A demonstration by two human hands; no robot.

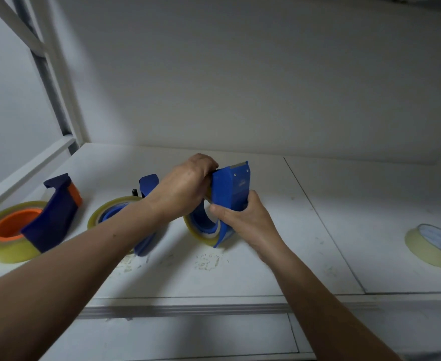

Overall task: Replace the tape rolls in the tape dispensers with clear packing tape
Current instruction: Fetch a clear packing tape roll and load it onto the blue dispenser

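Two bare forearms reach up from the bottom corners of the frame over the white table (266, 277). Just past the near edge, pale scuffs of residue (207, 262) mark the surface, bottom centre. Right above them, here's the action: the right hand (243, 217) grips the blue tape dispenser (231, 188) from the lower right, thumb pressed on its flat side, fingers curled round behind. The left hand (185, 188) comes in from the left and closes over the dispenser's upper edge, fingers hooked out of sight. The dispenser stands upright at centre frame, with a clear tape roll (197, 231) seated on its hub, the roll's bottom touching the table. To the left, partly behind the left forearm, a second blue dispenser (148, 184) carries its own clear roll (102, 210). At the far left edge, a dark blue dispenser (54, 217) with an orange hub (11, 225) sits in a yellowish roll (8, 250). At the right edge lies a loose masking tape roll (427, 250). Beyond everything, the plain white wall (240, 74).
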